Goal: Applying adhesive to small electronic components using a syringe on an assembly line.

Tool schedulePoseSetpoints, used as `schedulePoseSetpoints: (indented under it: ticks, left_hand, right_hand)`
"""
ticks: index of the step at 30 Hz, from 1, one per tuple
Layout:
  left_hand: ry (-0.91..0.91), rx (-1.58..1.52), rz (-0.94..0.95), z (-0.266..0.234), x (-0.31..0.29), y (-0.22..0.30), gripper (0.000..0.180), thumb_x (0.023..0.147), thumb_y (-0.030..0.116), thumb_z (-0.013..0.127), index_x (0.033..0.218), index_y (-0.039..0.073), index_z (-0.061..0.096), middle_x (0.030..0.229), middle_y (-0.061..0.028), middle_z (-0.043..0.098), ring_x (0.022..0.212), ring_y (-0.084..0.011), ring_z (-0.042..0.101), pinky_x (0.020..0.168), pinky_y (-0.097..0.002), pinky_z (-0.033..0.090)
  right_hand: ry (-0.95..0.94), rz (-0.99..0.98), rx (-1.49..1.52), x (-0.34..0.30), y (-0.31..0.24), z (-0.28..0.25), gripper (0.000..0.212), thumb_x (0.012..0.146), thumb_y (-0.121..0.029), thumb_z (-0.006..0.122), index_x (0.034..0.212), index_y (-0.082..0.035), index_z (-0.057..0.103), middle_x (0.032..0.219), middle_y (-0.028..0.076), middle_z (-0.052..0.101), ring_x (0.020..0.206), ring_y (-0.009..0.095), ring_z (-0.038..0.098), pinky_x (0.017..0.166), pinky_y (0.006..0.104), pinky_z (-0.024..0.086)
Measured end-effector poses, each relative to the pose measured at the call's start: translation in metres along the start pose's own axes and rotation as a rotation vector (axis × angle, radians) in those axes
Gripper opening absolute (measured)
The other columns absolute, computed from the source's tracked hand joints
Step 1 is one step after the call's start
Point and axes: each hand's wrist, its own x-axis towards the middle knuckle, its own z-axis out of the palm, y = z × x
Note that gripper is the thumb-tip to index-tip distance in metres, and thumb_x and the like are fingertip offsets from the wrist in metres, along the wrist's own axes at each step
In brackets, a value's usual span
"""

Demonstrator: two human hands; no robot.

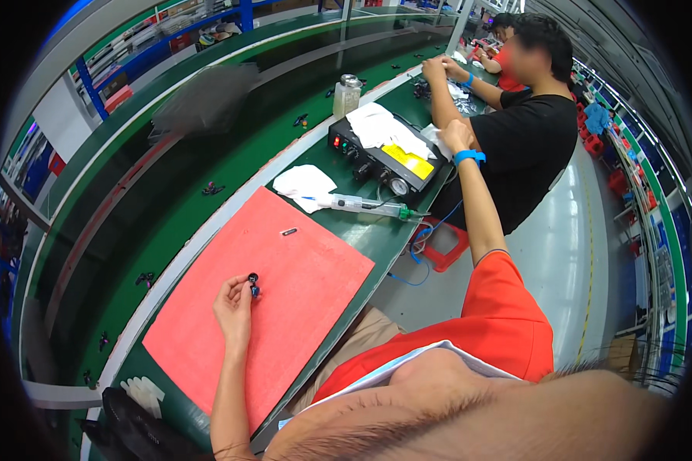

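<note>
My left hand [233, 306] is over the red mat [315, 284], its fingers pinched on a small dark part with a round end [254, 284]. Out to the right, my right hand [457, 137], with a blue strap [469, 157] at its wrist, is closed on a white wipe [437, 141] beside the black dispenser box [361, 160]. A small dark metal piece [288, 231] lies on the mat's upper part. Between mat and box rests a clear dispensing syringe [369, 206] with a green end, next to a white cloth [304, 183].
Another white cloth [380, 125] covers part of the box, and a glass bottle [347, 96] stands behind it. Along the left runs a green conveyor [184, 211] carrying several small dark parts. A co-worker in black [530, 138] sits close on the right, near a red stool [444, 250].
</note>
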Motion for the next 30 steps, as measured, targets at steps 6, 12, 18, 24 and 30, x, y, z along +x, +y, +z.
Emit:
schedulePoseSetpoints:
  ticks: [6,12,18,24,30]
  left_hand:
    - [-0.006,-0.001,-0.013,-0.003,0.0,0.006,0.013,0.08,0.001,0.048,0.093,-0.003,0.049,0.077,-0.0076,0.056,0.064,-0.0111,0.056,0.057,-0.0217,0.047]
    - [0.013,-0.014,0.001,-0.004,0.0,0.008,0.013,0.08,0.001,0.048,0.093,-0.003,0.049,0.078,-0.0077,0.056,0.065,-0.0111,0.056,0.057,-0.0215,0.048]
    - [0.018,-0.051,-0.034,-0.001,-0.004,0.009,0.014,0.08,0.0,0.048,0.093,-0.004,0.049,0.079,-0.0084,0.056,0.064,-0.0112,0.056,0.057,-0.0213,0.048]
    - [0.027,-0.039,-0.084,0.001,-0.003,0.011,0.014,0.08,0.0,0.049,0.093,-0.004,0.049,0.08,-0.009,0.056,0.065,-0.0114,0.056,0.057,-0.0215,0.048]
    - [0.037,-0.053,-0.12,-0.001,-0.001,0.015,0.014,0.08,-0.001,0.049,0.093,-0.004,0.049,0.08,-0.0094,0.056,0.065,-0.0117,0.056,0.057,-0.0218,0.048]
  right_hand:
    - [0.085,0.01,1.157,0.004,-0.007,-0.036,0.033,0.069,-0.027,0.062,0.085,0.002,0.061,0.082,0.013,0.06,0.073,0.025,0.059,0.063,0.0309,0.045]
    - [0.088,-0.175,1.782,0.001,-0.101,-0.049,0.029,0.07,-0.023,0.063,0.073,0.006,0.059,0.072,0.008,0.059,0.066,0.014,0.056,0.055,0.0248,0.042]
    - [0.244,-0.156,1.215,0.028,-0.171,-0.021,0.025,0.07,-0.024,0.062,0.081,-0.001,0.063,0.074,0.013,0.06,0.067,0.021,0.059,0.062,0.0295,0.044]
    - [0.459,-0.539,0.576,0.06,-0.185,0.02,0.018,0.071,-0.022,0.059,0.084,-0.012,0.065,0.077,0.019,0.06,0.073,0.029,0.059,0.068,0.0356,0.045]
    - [0.385,-0.394,0.602,0.051,-0.186,0.012,0.019,0.071,-0.022,0.058,0.086,-0.013,0.064,0.084,0.021,0.058,0.082,0.033,0.056,0.072,0.0372,0.044]
